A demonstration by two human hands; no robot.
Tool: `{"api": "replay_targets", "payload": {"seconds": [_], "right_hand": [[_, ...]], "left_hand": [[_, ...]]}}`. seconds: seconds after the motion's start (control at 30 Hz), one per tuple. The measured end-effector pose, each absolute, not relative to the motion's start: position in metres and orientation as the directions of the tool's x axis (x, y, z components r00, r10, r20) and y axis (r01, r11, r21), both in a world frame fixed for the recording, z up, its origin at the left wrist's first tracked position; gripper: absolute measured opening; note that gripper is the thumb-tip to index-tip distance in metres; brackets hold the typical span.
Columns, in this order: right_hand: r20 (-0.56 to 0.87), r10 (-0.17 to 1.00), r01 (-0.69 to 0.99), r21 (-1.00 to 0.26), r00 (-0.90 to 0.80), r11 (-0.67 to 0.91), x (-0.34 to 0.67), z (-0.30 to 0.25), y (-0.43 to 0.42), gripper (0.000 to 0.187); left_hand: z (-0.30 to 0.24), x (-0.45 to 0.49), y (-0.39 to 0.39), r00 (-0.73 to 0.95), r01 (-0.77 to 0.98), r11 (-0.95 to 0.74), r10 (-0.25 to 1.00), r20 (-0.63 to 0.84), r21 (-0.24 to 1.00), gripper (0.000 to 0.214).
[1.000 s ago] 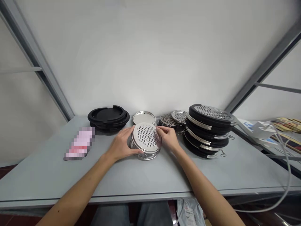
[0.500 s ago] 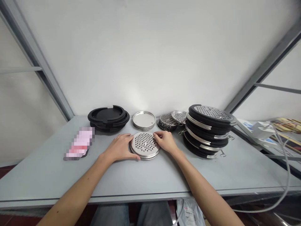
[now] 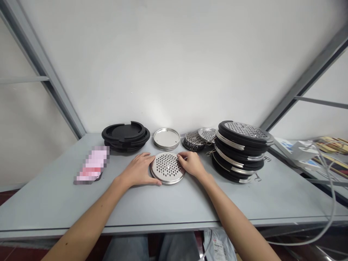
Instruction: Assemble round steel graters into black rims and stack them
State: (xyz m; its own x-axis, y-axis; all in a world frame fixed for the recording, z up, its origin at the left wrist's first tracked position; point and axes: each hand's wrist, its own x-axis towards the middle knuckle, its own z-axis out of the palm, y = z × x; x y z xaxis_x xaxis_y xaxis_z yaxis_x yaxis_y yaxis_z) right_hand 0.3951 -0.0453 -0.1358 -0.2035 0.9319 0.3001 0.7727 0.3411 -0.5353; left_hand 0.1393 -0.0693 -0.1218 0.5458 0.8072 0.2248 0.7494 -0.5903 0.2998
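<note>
In the head view, a round metal disc with rows of slots (image 3: 168, 167) lies flat on the grey table (image 3: 152, 214), apparently on a metal tray whose rim shows beneath it. My left hand (image 3: 139, 169) curves around the disc's left side, thumb at the near edge and fingers at the far left, gripping it. At the right rim, my right hand (image 3: 191, 163) pinches the edge with thumb and index finger; its other fingers are curled. Behind the disc stands a small stack of plain shallow metal trays (image 3: 166, 138).
Black round holders (image 3: 125, 136) are stacked at the back left, near a phone with a blurred screen (image 3: 92, 165). Slotted discs (image 3: 194, 140) lie back right. A tall stack of black holders with metal discs (image 3: 240, 152) stands right, wire clips sticking out. White cables (image 3: 330, 188) hang further right.
The slotted disc appears to sit slightly lower and more level on the rim beneath. Both hands keep nearly the same place.
</note>
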Motion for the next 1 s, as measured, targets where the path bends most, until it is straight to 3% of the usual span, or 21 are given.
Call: {"api": "replay_targets", "payload": {"seconds": [0.13,0.27,0.43,0.6,0.73,0.8,0.87,1.0], "right_hand": [[0.343,0.908,0.732,-0.551,-0.239,0.401,0.393,-0.143,-0.042,0.024],[0.384,0.880,0.660,-0.588,-0.280,0.467,0.389,-0.148,-0.040,0.026],[0.305,0.923,0.566,-0.729,-0.235,0.385,0.392,-0.140,-0.039,0.030],[0.231,0.919,0.231,-0.922,-0.319,0.311,0.400,-0.128,-0.038,0.049],[0.291,0.908,0.230,-0.902,-0.300,0.365,0.397,-0.132,-0.037,0.056],[0.336,0.913,0.307,-0.865,-0.233,0.397,0.394,-0.136,-0.036,0.046],[0.393,0.905,0.364,-0.829,-0.160,0.425,0.392,-0.140,-0.036,0.035],[0.553,0.827,0.377,-0.748,-0.100,0.546,0.393,-0.137,-0.038,0.030]], "left_hand": [[-0.131,0.137,-0.066,0.580,0.722,-0.621,0.784,0.223,0.306,0.109],[-0.133,0.138,-0.067,0.597,0.706,-0.630,0.775,0.209,0.323,0.108],[-0.126,0.144,-0.073,0.582,0.712,-0.614,0.788,0.202,0.340,0.086],[-0.118,0.146,-0.073,0.432,0.706,-0.500,0.865,0.254,0.501,0.047],[-0.119,0.144,-0.069,0.274,0.721,-0.386,0.922,0.274,0.576,0.048],[-0.120,0.144,-0.067,0.233,0.707,-0.376,0.924,0.305,0.599,0.048],[-0.120,0.146,-0.066,0.231,0.649,-0.428,0.898,0.373,0.628,0.046],[-0.116,0.149,-0.069,0.309,0.474,-0.596,0.802,0.512,0.648,0.033]]}}
